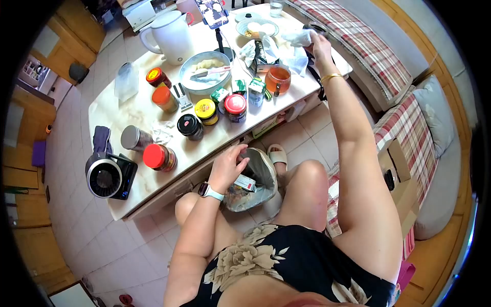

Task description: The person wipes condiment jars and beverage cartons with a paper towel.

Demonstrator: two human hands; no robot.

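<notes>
A crumpled white tissue (298, 37) is pinched by the fingers of the right hand (320, 47), with the arm stretched out over the far right end of the bench (111, 115). The tissue is thus placed well apart from the left hand (230, 165), which is held near the person's knees, over the left edge of a lined bin (265, 173). The fingers of the left hand are loosely bent and nothing is seen gripped; whether the rim is touched cannot be told. A small printed carton (245, 183) is lodged in the bin, just below that hand. Near the tissue, a white plastic bag (295, 62) and a ribbed plate (242, 26) are set on the bench.
</notes>
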